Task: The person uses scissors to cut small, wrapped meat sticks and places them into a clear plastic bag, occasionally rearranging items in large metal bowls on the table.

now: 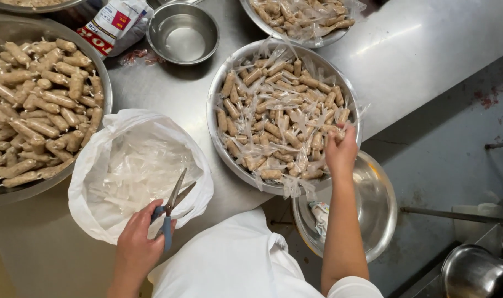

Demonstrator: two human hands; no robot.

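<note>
Left hand (136,246) gripping blue-handled scissors (171,205), fingers closed through the handles, blades parted and pointing up over a white bag (91,165). Bag lying open near the front edge of the steel table (417,49), holding clear plastic scraps (138,171).

Right hand (339,149) reaching into the middle bowl (214,118) at its right rim, fingers pinched shut on a wrapped sausage (333,130), only partly showing under the fingertips. Bowl sitting near the front edge of the table, right of the bag, filled with short brown sausages in clear wrappers, loose plastic ends sticking out over the rim.

Lying at the left edge of the table, a large bowl (103,83) heaped with unwrapped sausages (39,105). Standing at the back, between the two big bowls, a small empty bowl (182,34), with a red-and-white packet (114,26) just beside it on the left. Showing at the back edge, cut off by the frame, another bowl (328,38) of wrapped sausages.

Sitting below the table's front edge, partly under the middle bowl and the right forearm, a wide steel basin (381,209) with a small scrap (320,212) inside. Wearing white (229,259), seen from above at the bottom of the view. Showing at the bottom right corner, a dark metal pot (475,273) on the floor side.
</note>
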